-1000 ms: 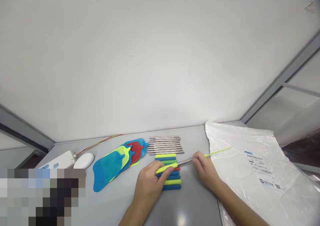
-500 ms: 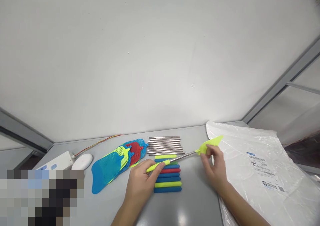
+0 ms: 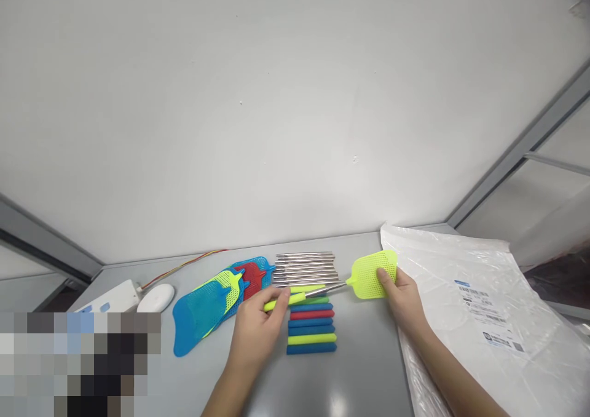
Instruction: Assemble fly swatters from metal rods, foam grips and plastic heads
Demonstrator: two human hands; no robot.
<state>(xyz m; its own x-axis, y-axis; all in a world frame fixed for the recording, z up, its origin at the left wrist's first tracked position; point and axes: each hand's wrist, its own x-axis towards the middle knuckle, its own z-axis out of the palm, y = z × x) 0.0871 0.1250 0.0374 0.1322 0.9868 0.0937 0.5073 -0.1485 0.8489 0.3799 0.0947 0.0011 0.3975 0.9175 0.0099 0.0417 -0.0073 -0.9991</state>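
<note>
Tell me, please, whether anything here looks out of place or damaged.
I see no spill. The swatter heads lie in a skewed, overlapping pile, unlike the neatly lined rods and handles; small marks spot the otherwise plain wall.

Lime handle (image 3: 298, 298) in the left hand (image 3: 259, 323); lime, hole-dotted swatter head (image 3: 369, 274) in the right hand (image 3: 407, 299); rods (image 3: 305, 269) beyond the left, seemingly silver.

Low in the frame's middle, my left hand (image 3: 255, 321) pinches a yellow handle (image 3: 295, 299); right of centre, my right hand (image 3: 406, 303) grips the mesh head (image 3: 369, 274). I see a plastic bag (image 3: 537, 306) at lower right.
</note>
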